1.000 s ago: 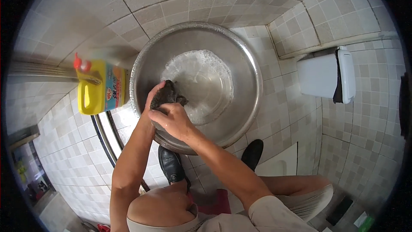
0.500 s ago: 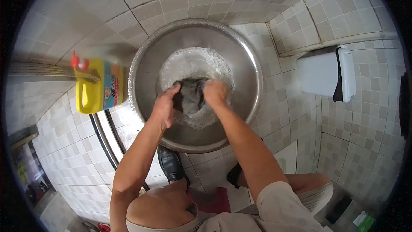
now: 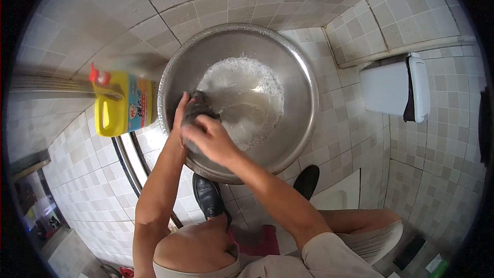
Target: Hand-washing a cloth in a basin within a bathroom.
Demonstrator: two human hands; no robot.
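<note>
Cloth (image 3: 197,106), dark, bunched, lay between left hand (image 3: 178,119) and right hand (image 3: 213,141), far end showing beyond the right. Left hand grasped its outer side; right blurred, clench impossible to tell. Soapy water (image 3: 249,95) lay right of the grip.
</note>
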